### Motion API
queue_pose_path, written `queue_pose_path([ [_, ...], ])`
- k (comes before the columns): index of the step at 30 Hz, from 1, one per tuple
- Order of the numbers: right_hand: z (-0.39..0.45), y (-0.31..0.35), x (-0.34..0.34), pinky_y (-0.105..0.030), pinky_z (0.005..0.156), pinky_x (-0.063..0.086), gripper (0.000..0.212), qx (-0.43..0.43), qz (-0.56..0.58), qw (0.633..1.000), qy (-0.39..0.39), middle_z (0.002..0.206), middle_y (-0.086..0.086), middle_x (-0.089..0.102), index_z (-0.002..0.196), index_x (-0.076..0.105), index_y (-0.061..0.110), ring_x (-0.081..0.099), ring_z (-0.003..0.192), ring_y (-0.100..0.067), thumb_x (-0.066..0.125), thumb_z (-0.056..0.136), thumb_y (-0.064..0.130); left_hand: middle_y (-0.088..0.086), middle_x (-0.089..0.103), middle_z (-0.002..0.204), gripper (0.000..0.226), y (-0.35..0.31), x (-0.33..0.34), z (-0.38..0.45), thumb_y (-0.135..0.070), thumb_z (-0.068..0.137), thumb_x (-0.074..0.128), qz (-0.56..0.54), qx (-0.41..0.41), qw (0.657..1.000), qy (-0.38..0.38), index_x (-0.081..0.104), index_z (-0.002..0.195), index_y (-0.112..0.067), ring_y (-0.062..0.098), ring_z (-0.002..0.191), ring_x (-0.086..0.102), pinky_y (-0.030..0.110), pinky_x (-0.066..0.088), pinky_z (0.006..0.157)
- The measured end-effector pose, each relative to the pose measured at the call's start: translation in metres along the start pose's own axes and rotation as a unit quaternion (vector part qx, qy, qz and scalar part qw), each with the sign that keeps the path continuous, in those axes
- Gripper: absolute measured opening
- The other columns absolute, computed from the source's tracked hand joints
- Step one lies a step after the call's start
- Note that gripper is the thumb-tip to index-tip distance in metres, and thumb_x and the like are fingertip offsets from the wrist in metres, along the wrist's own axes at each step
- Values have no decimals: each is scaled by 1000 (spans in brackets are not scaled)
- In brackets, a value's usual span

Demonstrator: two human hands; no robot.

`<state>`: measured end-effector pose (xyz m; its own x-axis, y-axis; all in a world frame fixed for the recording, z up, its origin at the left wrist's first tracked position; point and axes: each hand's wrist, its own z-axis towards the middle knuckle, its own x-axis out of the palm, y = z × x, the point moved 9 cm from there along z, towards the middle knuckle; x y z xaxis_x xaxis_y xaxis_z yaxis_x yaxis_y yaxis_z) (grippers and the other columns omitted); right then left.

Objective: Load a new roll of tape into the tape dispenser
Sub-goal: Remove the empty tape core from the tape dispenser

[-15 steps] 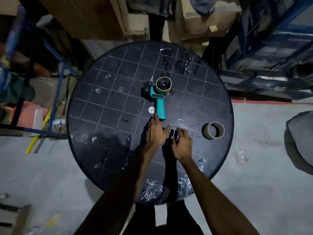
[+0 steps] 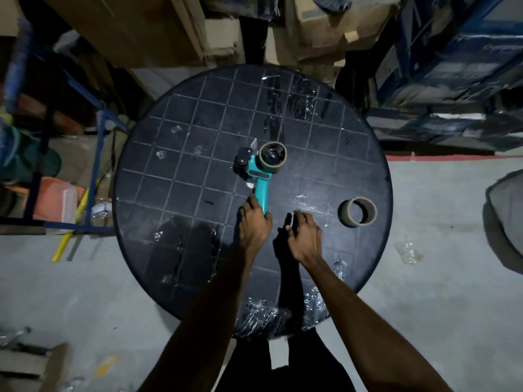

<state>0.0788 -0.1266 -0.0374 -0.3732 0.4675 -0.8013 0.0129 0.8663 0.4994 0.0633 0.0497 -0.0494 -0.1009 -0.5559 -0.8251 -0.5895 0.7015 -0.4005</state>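
Note:
A teal tape dispenser point(image 2: 261, 190) lies on the round black table point(image 2: 175, 176), its handle pointing toward me. A brown tape roll point(image 2: 273, 158) sits on its hub, beside the black roller head. My left hand point(image 2: 253, 224) is at the near end of the handle, with fingers and thumb closed around its tip. My right hand point(image 2: 305, 236) rests on the table just right of it, fingers curled, nothing visible in it. A second brown cardboard ring point(image 2: 343, 215) stands alone on the table's right side.
Crumpled clear tape point(image 2: 263, 309) hangs over the table's near edge, and tape strips point(image 2: 297, 100) are stuck on its far side. A blue metal rack point(image 2: 99, 137) stands left, cardboard boxes point(image 2: 325, 26) behind, and blue shelving point(image 2: 452, 80) right.
My left hand has moved up from the tabletop onto the end of the dispenser's handle. The fingers of my right hand have curled in.

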Motion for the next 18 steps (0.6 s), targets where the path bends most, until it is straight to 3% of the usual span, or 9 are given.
queue_pose_path([
  [8, -52, 2, 8, -47, 102, 47, 52, -7, -7, 999, 36, 135, -14, 52, 141, 47, 10, 60, 110, -36, 61, 92, 22, 17, 53, 128, 75, 58, 15, -83, -24, 86, 67, 60, 17, 996, 69, 30, 150, -11, 35, 113, 55, 48, 54, 87],
  [14, -87, -5, 8, -48, 90, 58, 79, 17, 26, 999, 24, 149, -13, 33, 154, 20, 18, 65, 101, -35, 67, 90, 18, 13, 52, 135, 76, 95, 11, -111, -16, 83, 70, 105, 57, 988, 94, 33, 149, -19, 32, 119, 53, 47, 52, 94],
  [18, -99, 1, 12, -46, 95, 56, 77, 20, 44, 998, 35, 153, -10, 32, 156, 18, 18, 61, 113, -34, 63, 94, 16, 10, 46, 144, 77, 106, 0, -110, -6, 87, 63, 121, 101, 981, 115, 29, 154, -22, 33, 123, 50, 50, 52, 97],
])
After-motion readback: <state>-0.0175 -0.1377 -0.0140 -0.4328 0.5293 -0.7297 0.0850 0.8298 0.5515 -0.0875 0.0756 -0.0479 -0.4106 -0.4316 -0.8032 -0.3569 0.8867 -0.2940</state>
